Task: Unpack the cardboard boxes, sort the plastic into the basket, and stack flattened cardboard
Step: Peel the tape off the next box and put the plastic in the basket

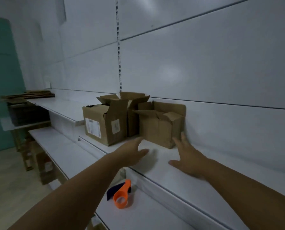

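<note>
**Three boxes not yet emptied**

Head view: three opened cardboard boxes point(103, 125) were found on the shelf point(156, 157). The nearest box point(156, 130) was flanked by the left hand point(135, 151) and right hand point(186, 161), each grip wide and empty. Flattened cardboard point(34, 94) was already stacked far left.

left hand point(131, 152): bare, fingers kinda smeared by blur | left forearm point(82, 185): bare right to the frame edge, left of the orange tape dispenser point(121, 196) | right hand point(188, 161): bare, thumb plus four fingers showing, sharper | right forearm point(237, 185): bare too, right of that dispenser
</note>
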The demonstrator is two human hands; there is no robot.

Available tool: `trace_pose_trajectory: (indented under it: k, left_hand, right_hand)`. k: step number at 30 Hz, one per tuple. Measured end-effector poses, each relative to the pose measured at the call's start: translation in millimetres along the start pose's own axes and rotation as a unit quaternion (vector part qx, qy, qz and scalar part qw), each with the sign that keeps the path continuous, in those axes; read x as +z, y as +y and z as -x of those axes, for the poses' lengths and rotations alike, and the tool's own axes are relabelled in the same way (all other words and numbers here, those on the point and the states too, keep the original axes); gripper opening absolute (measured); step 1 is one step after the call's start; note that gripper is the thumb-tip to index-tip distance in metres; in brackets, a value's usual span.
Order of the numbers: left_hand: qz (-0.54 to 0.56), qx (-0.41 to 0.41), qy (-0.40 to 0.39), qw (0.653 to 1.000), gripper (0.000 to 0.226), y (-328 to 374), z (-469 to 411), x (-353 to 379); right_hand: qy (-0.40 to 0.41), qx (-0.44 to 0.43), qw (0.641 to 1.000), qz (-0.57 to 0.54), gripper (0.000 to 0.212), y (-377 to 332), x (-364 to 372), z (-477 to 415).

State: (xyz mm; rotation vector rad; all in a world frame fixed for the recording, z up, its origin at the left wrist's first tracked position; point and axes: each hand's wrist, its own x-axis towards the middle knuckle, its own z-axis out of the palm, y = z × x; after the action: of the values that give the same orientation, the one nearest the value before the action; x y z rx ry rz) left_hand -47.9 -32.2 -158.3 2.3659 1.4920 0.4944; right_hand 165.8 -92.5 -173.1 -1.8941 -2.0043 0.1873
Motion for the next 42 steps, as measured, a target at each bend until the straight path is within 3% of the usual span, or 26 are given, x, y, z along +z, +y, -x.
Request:
trace_pose_trajectory:
  k: [3, 5, 7, 10, 14, 18, 20, 23, 26, 30, 34, 36, 38, 40, 42]
  left_hand:
    - [0.055, 0.046, -0.002, 0.997, 0.061, -25.0, -45.5, 1.6]
    - [0.136, 0.046, 0.003, 0.990, 0.055, -37.3, -79.2, 5.2]
    - [0.183, 0.002, 0.031, 0.983, 0.052, -45.3, -110.2, 14.7]
    - [0.156, -0.067, 0.054, 0.984, 0.049, -47.2, -143.4, 32.9]
    - [0.232, -0.065, 0.065, 0.968, 0.036, -39.6, -160.0, 39.2]
    - [0.361, -0.026, 0.067, 0.930, 0.022, -39.4, -149.5, 34.7]
    - [0.388, 0.003, 0.070, 0.919, 0.013, -36.5, -140.7, 29.7]
    - [0.384, 0.091, 0.079, 0.916, 0.020, -32.7, -127.4, 26.4]
    - [0.361, 0.183, 0.118, 0.907, 0.038, -30.4, -116.0, 25.6]
    - [0.347, 0.274, 0.156, 0.884, 0.063, -20.0, -101.4, 21.6]
    - [0.326, 0.319, 0.215, 0.864, 0.059, -0.6, -83.9, 7.4]
    - [0.328, 0.328, 0.244, 0.852, 0.047, 14.9, -70.5, -10.3]
    - [0.332, 0.321, 0.253, 0.850, 0.039, 38.1, -57.6, -36.3]
    - [0.295, 0.301, 0.265, 0.867, 0.037, 62.6, -55.8, -66.3]
    - [0.207, 0.270, 0.249, 0.907, 0.036, 84.3, -63.6, -97.3]
  right_hand:
    - [0.058, 0.105, 0.986, -0.118, 0.105, -2.6, 10.1, -32.5]
    - [0.099, 0.138, 0.968, -0.183, 0.103, -0.4, 20.6, -41.7]
    - [0.137, 0.152, 0.951, -0.233, 0.098, 5.2, 26.4, -43.1]
    - [0.138, 0.166, 0.938, -0.271, 0.095, 12.8, 27.6, -43.1]
    - [0.140, 0.158, 0.941, -0.264, 0.095, 19.6, 30.5, -51.0]
    - [0.144, 0.098, 0.937, -0.303, 0.062, 21.3, 31.0, -57.0]
    - [0.182, 0.101, 0.920, -0.333, 0.043, 21.2, 28.4, -59.1]
    - [0.263, 0.132, 0.898, -0.325, 0.012, 17.3, 19.1, -58.8]
    - [0.349, 0.146, 0.872, -0.310, 0.005, 14.9, 10.1, -51.9]
    - [0.387, 0.125, 0.846, -0.345, 0.011, 13.8, -3.4, -43.0]
    - [0.341, 0.114, 0.834, -0.420, 0.023, 13.2, -27.7, -23.7]
    - [0.270, 0.148, 0.807, -0.503, 0.023, 14.4, -40.6, -11.6]
    - [0.198, 0.184, 0.790, -0.550, 0.039, 15.3, -52.0, -1.3]
    - [0.095, 0.184, 0.808, -0.551, 0.047, 13.2, -59.7, 8.0]
    - [-0.028, 0.165, 0.825, -0.539, 0.055, 12.4, -63.5, 17.3]
